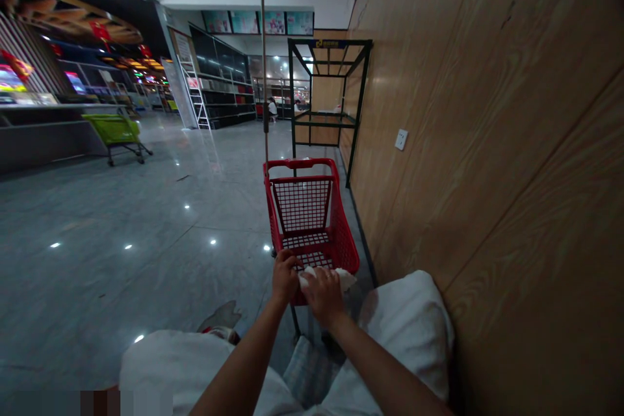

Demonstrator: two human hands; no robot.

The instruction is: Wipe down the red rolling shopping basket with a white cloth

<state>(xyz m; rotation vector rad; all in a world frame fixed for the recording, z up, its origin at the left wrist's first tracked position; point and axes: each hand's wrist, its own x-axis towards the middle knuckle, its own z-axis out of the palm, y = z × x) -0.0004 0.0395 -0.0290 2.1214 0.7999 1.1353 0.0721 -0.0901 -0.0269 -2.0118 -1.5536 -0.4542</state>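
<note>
A red plastic shopping cart (348,240) stands just in front of my knees, its handle at the far end and its basket end toward me. My right hand (322,292) presses a crumpled white cloth (346,278) against the cart's near rim, fingers curled over it. Close beside it, my left hand (286,276) is closed over the left corner of the same rim. Part of the cloth is hidden under my right fingers.
A wood-panelled wall (414,208) with a socket (401,139) runs along my right. Beyond the cart stands a black metal rack (361,110). A green cart (117,130), a ladder (197,101) and dark shelves (224,94) are farther left. A thin pole (264,45) rises by the red cart.
</note>
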